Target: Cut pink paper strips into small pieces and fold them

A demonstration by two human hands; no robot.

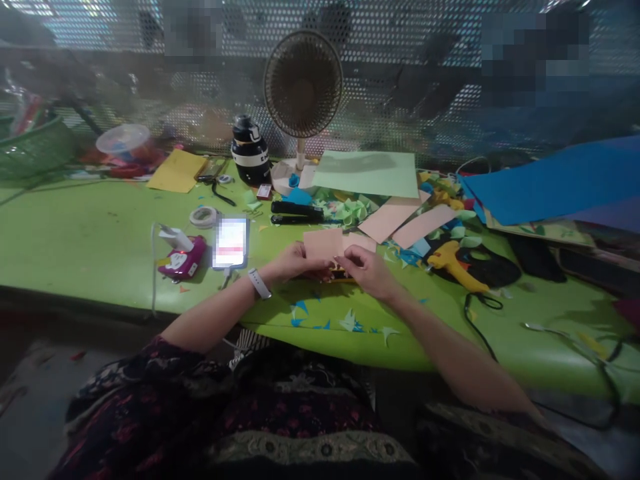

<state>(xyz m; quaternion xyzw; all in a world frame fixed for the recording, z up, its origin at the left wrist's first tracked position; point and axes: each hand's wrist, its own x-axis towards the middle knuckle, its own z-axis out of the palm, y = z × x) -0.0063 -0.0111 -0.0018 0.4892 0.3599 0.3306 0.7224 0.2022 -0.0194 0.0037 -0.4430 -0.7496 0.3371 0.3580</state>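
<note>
My left hand (pixel 296 263) is closed on a piece of pale pink paper (pixel 323 244), its thumb lying along the lower edge. The fingers of my right hand (pixel 366 268) are pinched together at the right part of the paper, beside a second pink flap (pixel 364 241). Just below the fingertips shows a small yellow-and-black item (pixel 339 272), mostly hidden, whose kind I cannot make out. Behind the paper lies a black stapler (pixel 297 212). Blue and green paper scraps (pixel 350 321) are scattered in front of my hands.
A yellow glue gun (pixel 457 267) with a cord lies to the right, near pink strips (pixel 425 225) and blue sheets (pixel 555 183). Leftward are a lit phone (pixel 230 243), tape roll (pixel 204 216) and purple power adapter (pixel 185 260). A fan (pixel 303 83) and bottle (pixel 250 157) stand behind.
</note>
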